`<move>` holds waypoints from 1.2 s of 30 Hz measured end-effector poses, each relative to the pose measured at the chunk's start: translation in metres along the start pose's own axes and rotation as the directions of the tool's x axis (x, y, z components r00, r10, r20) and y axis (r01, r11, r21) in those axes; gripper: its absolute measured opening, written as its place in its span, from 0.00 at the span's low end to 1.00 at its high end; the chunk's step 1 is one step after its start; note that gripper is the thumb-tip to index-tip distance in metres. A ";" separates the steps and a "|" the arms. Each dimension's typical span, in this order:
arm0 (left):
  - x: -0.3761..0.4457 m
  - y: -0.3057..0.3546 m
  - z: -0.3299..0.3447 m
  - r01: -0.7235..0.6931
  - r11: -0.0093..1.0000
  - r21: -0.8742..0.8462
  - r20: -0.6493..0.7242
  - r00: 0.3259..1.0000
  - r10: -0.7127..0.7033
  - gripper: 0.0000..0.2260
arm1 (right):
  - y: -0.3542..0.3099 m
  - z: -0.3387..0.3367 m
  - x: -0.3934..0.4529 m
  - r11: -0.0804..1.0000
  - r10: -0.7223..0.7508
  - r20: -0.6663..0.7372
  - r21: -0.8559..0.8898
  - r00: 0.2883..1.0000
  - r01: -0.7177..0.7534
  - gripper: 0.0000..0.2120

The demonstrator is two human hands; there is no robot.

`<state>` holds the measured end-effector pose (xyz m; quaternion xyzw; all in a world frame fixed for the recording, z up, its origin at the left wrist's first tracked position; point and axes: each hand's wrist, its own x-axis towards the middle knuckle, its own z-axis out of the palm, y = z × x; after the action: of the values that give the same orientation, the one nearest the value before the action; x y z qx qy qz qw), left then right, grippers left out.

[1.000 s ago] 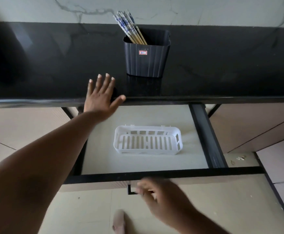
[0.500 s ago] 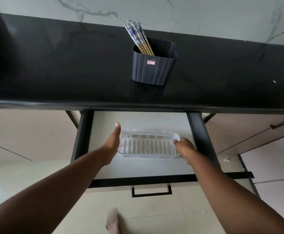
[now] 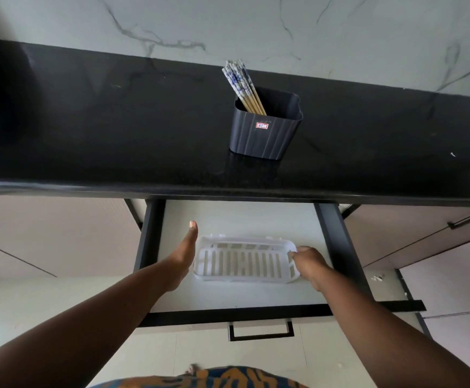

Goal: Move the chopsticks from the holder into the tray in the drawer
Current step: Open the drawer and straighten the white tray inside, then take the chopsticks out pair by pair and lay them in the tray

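Observation:
Several blue-and-white topped chopsticks [image 3: 239, 82] lean to the left in a dark ribbed holder [image 3: 264, 133] on the black countertop [image 3: 102, 130]. Below it, the drawer [image 3: 236, 313] is pulled out, with a white slotted tray [image 3: 245, 261] on its pale floor. My left hand [image 3: 184, 253] lies flat, fingers straight, against the tray's left end. My right hand [image 3: 308, 259] curls its fingers over the tray's right end rim.
Dark rails [image 3: 337, 239] run along both drawer sides and a black handle [image 3: 261, 331] hangs on its front. Closed cabinet fronts flank the drawer, one with a handle [image 3: 467, 218] at right. A marble wall rises behind the counter.
My left hand came down off the counter edge and my right hand left the drawer handle. Both now sit at the tray's ends inside the drawer, hardly shifting over the last half second.

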<state>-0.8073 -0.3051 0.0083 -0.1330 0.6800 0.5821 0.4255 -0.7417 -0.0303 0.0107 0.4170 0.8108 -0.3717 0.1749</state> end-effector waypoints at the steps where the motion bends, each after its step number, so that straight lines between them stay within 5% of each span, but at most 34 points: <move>1: -0.001 0.004 -0.002 -0.003 1.000 0.031 -0.021 1.000 0.004 0.44 | -0.004 -0.004 0.000 1.000 -0.012 -0.013 -0.029 1.000 0.011 0.19; 7: -0.014 0.047 -0.003 -0.123 0.902 0.413 -0.122 0.975 0.188 0.33 | -0.057 -0.051 -0.005 0.959 -0.225 -0.244 0.117 0.944 0.259 0.18; 9: -0.025 0.072 0.002 -0.312 0.751 0.582 -0.078 0.898 0.434 0.26 | -0.088 -0.073 -0.015 0.874 -0.375 -0.358 0.170 0.855 0.455 0.11; 13: -0.048 0.129 0.010 -0.573 0.530 0.625 0.009 0.685 0.729 0.15 | -0.156 -0.115 -0.040 0.658 -0.628 -0.428 0.153 0.650 0.737 0.07; 15: -0.035 0.160 0.009 -0.499 0.351 0.792 -0.004 0.571 0.821 0.18 | -0.190 -0.133 -0.043 0.578 -0.719 -0.413 0.090 0.559 0.811 0.08; 16: -0.024 0.172 0.007 -0.378 0.279 0.883 -0.018 0.566 0.824 0.22 | -0.205 -0.140 -0.042 0.548 -0.755 -0.398 0.054 0.521 0.835 0.08; 19: 0.013 0.188 -0.002 -0.004 0.172 0.985 -0.122 0.686 0.718 0.34 | -0.248 -0.150 -0.030 0.493 -0.825 -0.337 -0.040 0.452 0.869 0.08; 24: 0.059 0.169 -0.007 0.124 0.184 0.975 -0.214 0.740 0.637 0.41 | -0.295 -0.131 -0.001 0.529 -0.847 -0.172 -0.202 0.502 0.824 0.06; 30: 0.075 0.151 -0.011 0.051 0.251 0.967 -0.224 0.643 0.733 0.44 | -0.313 -0.095 0.022 0.561 -0.828 -0.129 -0.221 0.546 0.798 0.17; 36: 0.074 0.150 -0.012 0.024 0.268 0.963 -0.224 0.621 0.751 0.43 | -0.314 -0.086 0.025 0.530 -0.844 -0.107 -0.325 0.526 0.784 0.11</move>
<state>-0.9588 -0.2497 0.0556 0.1062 0.9888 0.1037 -0.0114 -1.0071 -0.0702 0.1960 0.0058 0.9640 -0.2548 -0.0763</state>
